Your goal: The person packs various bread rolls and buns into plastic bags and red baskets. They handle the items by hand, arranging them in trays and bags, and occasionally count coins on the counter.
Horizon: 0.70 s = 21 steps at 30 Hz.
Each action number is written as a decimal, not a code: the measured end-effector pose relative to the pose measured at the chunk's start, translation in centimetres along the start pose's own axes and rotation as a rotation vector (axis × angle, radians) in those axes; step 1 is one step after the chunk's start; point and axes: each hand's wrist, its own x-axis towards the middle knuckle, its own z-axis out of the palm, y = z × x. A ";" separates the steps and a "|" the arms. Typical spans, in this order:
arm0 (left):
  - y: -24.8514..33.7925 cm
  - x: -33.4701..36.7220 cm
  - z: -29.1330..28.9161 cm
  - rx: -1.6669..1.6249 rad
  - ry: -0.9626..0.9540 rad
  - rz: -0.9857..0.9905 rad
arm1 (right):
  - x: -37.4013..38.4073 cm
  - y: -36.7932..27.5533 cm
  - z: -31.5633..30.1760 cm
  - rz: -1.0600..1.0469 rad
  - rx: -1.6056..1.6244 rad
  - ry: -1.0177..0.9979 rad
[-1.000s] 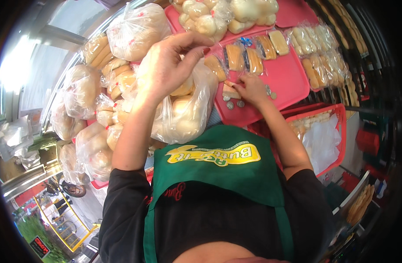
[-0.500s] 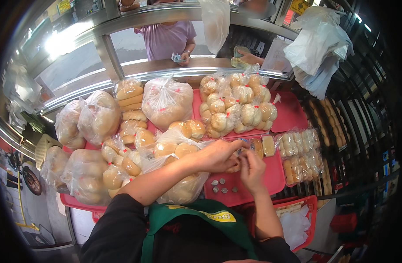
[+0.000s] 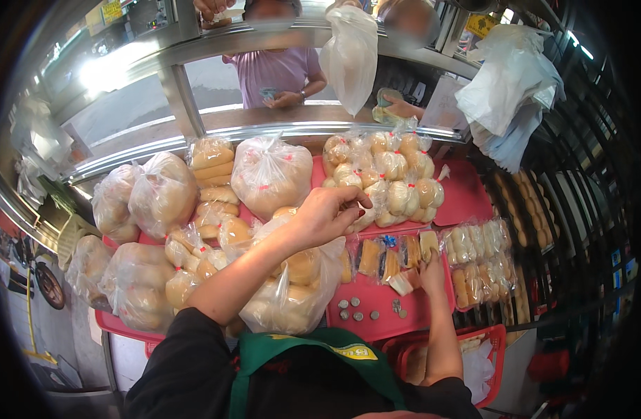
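Note:
My left hand (image 3: 331, 215) hovers above the bagged buns in the middle, its fingers curled in; whatever they hold, if anything, is hidden. Low over the red tray (image 3: 359, 292), my right hand (image 3: 433, 272) has its fingers bent at the near end of a cream bar-shaped item (image 3: 428, 241). A white and reddish flat piece (image 3: 405, 281) lies against that hand; its kind is unclear. Brown plastic-wrapped bars (image 3: 370, 256) and a small blue item (image 3: 389, 241) are beside it. Several coins (image 3: 357, 315) rest on the tray's near part.
Large clear bags of buns (image 3: 163, 194) fill the left side. Small tied bun packs (image 3: 392, 165) sit behind the tray, and wrapped rolls (image 3: 477, 244) lie to its right. Plastic bags (image 3: 512, 84) hang at upper right. A person (image 3: 282, 77) stands beyond the window frame.
My hands were together over the tray and are now apart. The left has risen up and away; the right has moved rightward to the cream bar. More coins and the white and reddish piece now show.

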 end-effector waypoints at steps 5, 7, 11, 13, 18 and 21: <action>1.6 -1.4 0.1 -0.016 0.129 0.134 | 6.9 -16.5 -6.6 -0.738 0.329 0.444; 2.0 -1.9 0.0 -0.003 0.168 0.189 | 8.7 -24.1 -9.9 -0.894 0.544 0.473; 2.3 -2.5 -1.2 0.122 0.278 0.263 | 13.0 -36.9 -15.1 -1.070 0.397 0.868; 2.3 -2.9 -2.0 0.075 0.303 0.253 | 15.1 -40.4 -16.1 -1.027 0.249 0.720; 1.6 -4.2 -4.5 0.085 0.348 0.187 | 18.5 -40.7 -17.9 -0.650 0.861 -0.001; 1.3 -4.6 -5.5 0.062 0.412 0.166 | 18.3 -39.2 -20.7 -0.791 1.312 0.386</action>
